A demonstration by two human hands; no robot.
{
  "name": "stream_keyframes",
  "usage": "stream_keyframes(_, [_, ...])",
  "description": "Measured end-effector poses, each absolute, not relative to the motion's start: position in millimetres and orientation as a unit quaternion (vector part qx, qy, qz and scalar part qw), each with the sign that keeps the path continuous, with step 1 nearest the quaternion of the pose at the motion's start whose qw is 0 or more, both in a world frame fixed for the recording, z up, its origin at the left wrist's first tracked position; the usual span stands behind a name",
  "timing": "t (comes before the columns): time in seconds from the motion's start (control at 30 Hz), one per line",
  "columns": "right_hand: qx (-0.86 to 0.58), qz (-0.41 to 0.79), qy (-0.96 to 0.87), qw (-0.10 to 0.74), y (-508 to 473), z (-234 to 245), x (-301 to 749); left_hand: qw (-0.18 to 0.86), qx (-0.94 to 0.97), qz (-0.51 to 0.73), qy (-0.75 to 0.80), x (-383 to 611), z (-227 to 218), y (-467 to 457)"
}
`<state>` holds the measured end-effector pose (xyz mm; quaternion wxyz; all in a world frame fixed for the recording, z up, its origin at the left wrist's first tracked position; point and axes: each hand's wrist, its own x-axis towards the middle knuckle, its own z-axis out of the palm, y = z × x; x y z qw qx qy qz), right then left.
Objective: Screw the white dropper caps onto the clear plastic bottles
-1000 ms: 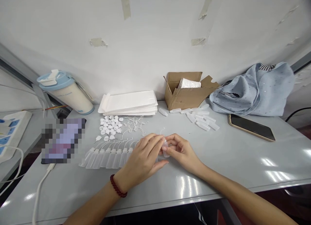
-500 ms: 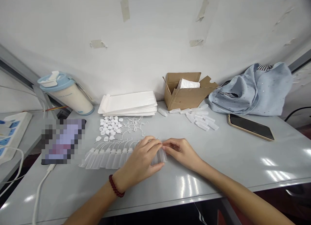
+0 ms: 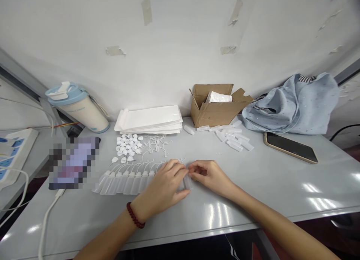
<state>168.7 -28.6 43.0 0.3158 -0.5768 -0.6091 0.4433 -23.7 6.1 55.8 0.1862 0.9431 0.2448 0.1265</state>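
Got a small bottle lying flat on the grey tabletop, front centre, at the right end of a row of bottles. Reading its long axis as near-to-far, same as the row, where the necks point toward the wall; can't confirm its neck end, hidden under fingertips. Seeing left hand curled over it, thumb near side, fingers far end, so gripping it. Seeing right hand half closed, fingertips at that same far end; can't tell whether pinching or just touching. Behind the row: white caps, thin stems, stack of white bags, cardboard box with loose bottles just beside. Further right: phone, blue cloth bag. Far left: tumbler, power strip. Backed by the white wall, with tape scraps on it.
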Motion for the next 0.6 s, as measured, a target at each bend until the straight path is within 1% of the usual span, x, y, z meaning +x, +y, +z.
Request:
stream_keyframes(0.3, [-0.572, 0.516, -0.557, 0.311, -28, 49, 167, 0.199, 0.942, 0.104, 0.248, -24, 60, 5])
stream_keyframes(0.6, [-0.559, 0.542, -0.539, 0.322, -30, 53, 165, 0.204, 0.943, 0.096, 0.243, -25, 61, 4])
